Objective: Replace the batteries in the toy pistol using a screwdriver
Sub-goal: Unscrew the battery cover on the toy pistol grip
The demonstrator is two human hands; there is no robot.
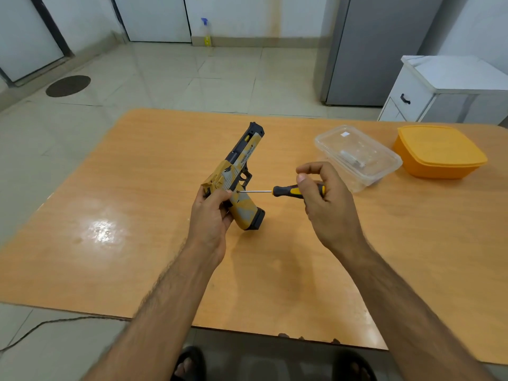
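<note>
Room: pale tiled floor, a grey refrigerator [379,48] at the back right, a white cabinet [450,89] beside it, a spray bottle [205,33] standing against the far wall.
Surface: your wooden table [110,188] fills the head view, orange-brown, with a bright glare patch on its left half.
Toy pistol [238,177]: yellow and grey with a black slide, held above the middle of the table, muzzle pointing away from you and the grip's black base toward the tabletop.
Left hand [210,215]: your fingers wrap the rear of the pistol just behind the grip, with your thumb laid across its side.
Screwdriver [286,191]: black and yellow handle, thin metal shaft lying level, its tip touching the side of the pistol at the top of the grip.
Right hand [327,199]: your thumb and fingers pinch the screwdriver handle from the right.
Clear container [357,155]: see-through plastic tub with a lid, on the table near your right hand; the contents are too blurred to name.
Orange container [439,152]: lidded tub just beside the clear one, toward the right edge.
</note>
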